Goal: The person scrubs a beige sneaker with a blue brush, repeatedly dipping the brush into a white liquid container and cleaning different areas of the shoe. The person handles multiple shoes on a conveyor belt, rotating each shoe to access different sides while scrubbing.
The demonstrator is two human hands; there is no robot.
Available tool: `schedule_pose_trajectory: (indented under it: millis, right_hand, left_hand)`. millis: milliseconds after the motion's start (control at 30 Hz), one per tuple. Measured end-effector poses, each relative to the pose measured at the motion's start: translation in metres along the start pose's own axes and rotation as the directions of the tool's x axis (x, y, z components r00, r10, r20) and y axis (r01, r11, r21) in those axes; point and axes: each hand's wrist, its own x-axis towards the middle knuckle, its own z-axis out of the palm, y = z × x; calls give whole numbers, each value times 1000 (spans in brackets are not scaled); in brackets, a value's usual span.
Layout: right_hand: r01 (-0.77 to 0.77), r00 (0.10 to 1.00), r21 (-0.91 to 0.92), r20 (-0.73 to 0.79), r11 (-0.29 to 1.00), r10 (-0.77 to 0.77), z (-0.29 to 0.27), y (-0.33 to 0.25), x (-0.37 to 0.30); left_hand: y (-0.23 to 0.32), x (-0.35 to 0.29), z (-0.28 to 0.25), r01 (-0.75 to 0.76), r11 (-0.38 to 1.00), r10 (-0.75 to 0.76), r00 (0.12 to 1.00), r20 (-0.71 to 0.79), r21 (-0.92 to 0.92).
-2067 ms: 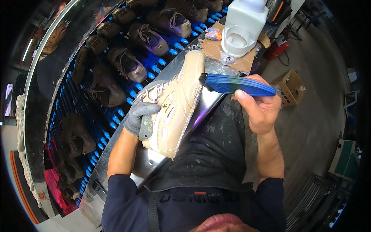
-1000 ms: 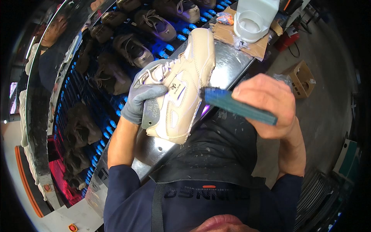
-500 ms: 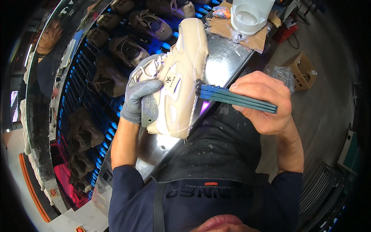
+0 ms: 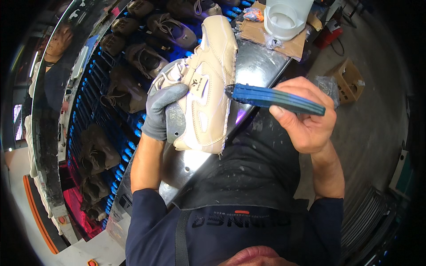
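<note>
My left hand (image 4: 165, 108), in a grey glove, is closed round the laced side of a beige shoe upper (image 4: 213, 99). The upper is held on its side, toe end pointing away, with its stitched lower edge facing right. At its heel end a grey last (image 4: 175, 126) pokes out beside my gloved fingers. My bare right hand (image 4: 306, 116) grips a brush (image 4: 270, 97) with a ribbed blue-green handle. The brush's dark bristle end meets the stitched edge near the middle of the upper.
On the left, several shoes (image 4: 128, 88) lie on a conveyor of blue-tipped rods (image 4: 128, 150). A metal ledge (image 4: 262, 62) runs below the upper. Beyond it, a white plastic container (image 4: 286, 20) stands on cardboard (image 4: 253, 32). An open carton (image 4: 348, 82) sits on the floor at right.
The upper has shifted slightly away from me and turned a little. The brush has rolled in my right hand, showing a broader blue side, and its tip is slightly higher along the edge.
</note>
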Motion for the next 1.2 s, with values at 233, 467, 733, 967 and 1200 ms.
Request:
schedule_pose_trajectory:
  millis: [233, 467, 733, 967, 1200]
  right_hand:
    - [7, 998, -4, 62, 1000, -7, 7, -13, -4]
    - [101, 988, 6, 114, 995, -101, 6, -14, 3]
    - [218, 938, -22, 282, 976, -203, -6, -15, 19]
    - [97, 925, 200, 345, 975, -162, -23, 1, 27]
    - [-269, 933, 596, -34, 757, 359, 18, 28, -15]
  left_hand:
    - [1, 3, 2, -10, 1000, 10, 1000, 19, 9]
    - [0, 9, -6, -16, 995, 22, 998, -58, 102]
    - [5, 10, 10, 65, 996, -67, 997, 29, 58]
    - [6, 11, 4, 123, 992, -122, 992, -42, 12]
    - [-6, 31, -2, 108, 982, -105, 994, 25, -157]
